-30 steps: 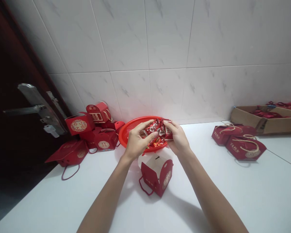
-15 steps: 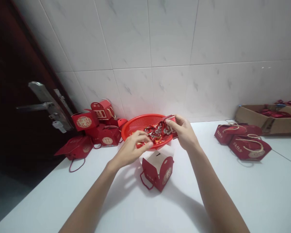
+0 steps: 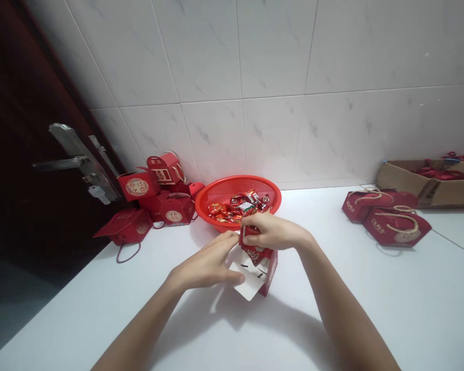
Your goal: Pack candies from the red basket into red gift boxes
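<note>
An open red gift box (image 3: 271,272) stands on the white table with its white inner flap (image 3: 249,282) tilted toward me. My left hand (image 3: 211,262) grips the box from the left, thumb on that flap and fingers behind it. Over the opening, my right hand (image 3: 272,232) pinches red printed packets (image 3: 257,252), their lower part reaching into the box. The fingers partly cover them, so their exact number cannot be seen. Just behind both hands sits a red plastic basket (image 3: 237,181) holding wrapped candies (image 3: 247,206).
Red gift boxes (image 3: 176,210) are piled at the left, near a dark door with a metal handle (image 3: 62,164). At the right lie red boxes with rope handles (image 3: 396,226), beside a cardboard box (image 3: 448,191) of red items. A tiled wall (image 3: 278,139) bounds the table's back.
My right hand has moved from the basket down to the box with the red packets. My left hand has come down onto the box, whose white flap now tilts toward me.
</note>
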A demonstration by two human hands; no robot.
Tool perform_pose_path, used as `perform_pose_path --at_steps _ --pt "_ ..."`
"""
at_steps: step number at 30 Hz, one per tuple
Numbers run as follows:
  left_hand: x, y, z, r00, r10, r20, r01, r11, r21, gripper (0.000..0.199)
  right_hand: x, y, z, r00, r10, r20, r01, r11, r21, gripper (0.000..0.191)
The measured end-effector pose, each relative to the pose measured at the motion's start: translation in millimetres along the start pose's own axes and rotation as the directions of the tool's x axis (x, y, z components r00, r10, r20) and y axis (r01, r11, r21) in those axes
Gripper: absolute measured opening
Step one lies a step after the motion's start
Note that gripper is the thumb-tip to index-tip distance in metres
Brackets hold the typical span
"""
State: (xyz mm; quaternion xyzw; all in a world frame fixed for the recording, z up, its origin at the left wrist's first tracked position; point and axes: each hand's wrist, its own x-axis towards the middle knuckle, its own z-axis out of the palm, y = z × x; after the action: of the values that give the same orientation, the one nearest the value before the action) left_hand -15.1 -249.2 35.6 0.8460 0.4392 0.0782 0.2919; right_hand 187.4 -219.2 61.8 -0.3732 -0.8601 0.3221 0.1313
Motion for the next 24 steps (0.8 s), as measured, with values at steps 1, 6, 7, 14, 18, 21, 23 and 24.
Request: perform_pose_path --at_steps 1,6,7,14,18,21,23,24 --pt "1 -1 -0.3 1.000 -0.005 0.013 0.005 1.000 0.007 0.052 2 1 2 0.999 0.029 0.030 -0.028 0.999 -0.018 0.015" --pt "5 -6 -2.1 0.999 -0.007 0.047 0.006 1.000 0.031 0.062 10 4 8 0.982 0.110 0.151 -0.095 0.990 -0.105 0.012" --pt "6 -6 -2.5 0.999 -0.004 0.046 0.003 1.000 0.029 0.064 10 5 8 0.982 0.110 0.156 -0.093 0.989 -0.114 0.011" --pt "3 -8 -4.2 0.998 0.045 0.032 -0.045 0.999 0.005 0.070 13 7 3 0.975 0.120 0.190 -0.109 0.992 -0.065 0.008" --pt "1 -8 -4.6 0.999 0.030 0.030 -0.030 0.999 0.013 0.072 16 12 5 0.982 0.076 0.171 -0.061 0.994 -0.091 0.012" --pt "0 -8 -4.6 1.000 0.001 0.027 -0.001 1.000 0.016 0.073 17 14 7 0.985 0.075 0.158 -0.063 0.995 -0.082 0.016" --pt "0 -8 -4.8 0.999 -0.006 0.031 0.005 1.000 0.017 0.074 17 15 7 0.986 0.093 0.141 -0.081 0.993 -0.091 0.016" --pt "-1 -8 -4.9 0.999 -0.004 0.033 0.003 1.000 0.019 0.076 17 15 7 0.986 0.104 0.132 -0.091 0.991 -0.095 0.016"
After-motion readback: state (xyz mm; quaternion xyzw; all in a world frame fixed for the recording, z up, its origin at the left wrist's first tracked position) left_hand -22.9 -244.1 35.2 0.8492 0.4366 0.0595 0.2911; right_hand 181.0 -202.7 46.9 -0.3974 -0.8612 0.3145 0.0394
